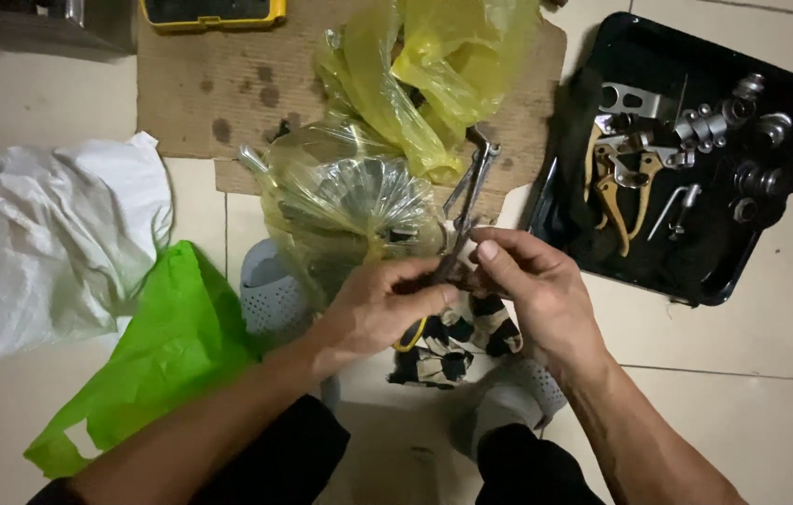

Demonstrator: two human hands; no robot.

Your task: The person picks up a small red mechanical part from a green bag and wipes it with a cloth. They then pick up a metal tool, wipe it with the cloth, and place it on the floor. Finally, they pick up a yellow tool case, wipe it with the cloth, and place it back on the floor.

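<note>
Right in the middle, low over the floor, a pair of pliers (448, 262) is gripped between both hands, dark metal jaws pointing up and away, a yellow handle tip poking out below the left palm. The left hand (379, 307) is clenched around the handles, fingers curled in tight. The right hand (529, 290) comes in from the other side, thumb and fingers pinching at the tool near its joint; what exactly sits between those fingertips is too small to tell. Just beneath the hands lies a black-and-cream patterned cloth (457, 344), flanked by two pale perforated clogs (270, 297) on the person's feet. Just beyond the pliers, a clear yellowish plastic bag (354, 201) bulges with something round and shiny, and behind it a brighter yellow bag (434, 75) slumps on a stained sheet of cardboard (204, 89). A metal wrench-like tool (476, 173) rests at the cardboard's edge. Off to the right, well apart, a black tray (696, 266) carries brass-coloured levers (616, 192) and silver fittings (719, 122). Out left, a bright green bag (167, 360) overlaps a crumpled white bag (50, 238) on the tiled floor (742, 327).
</note>
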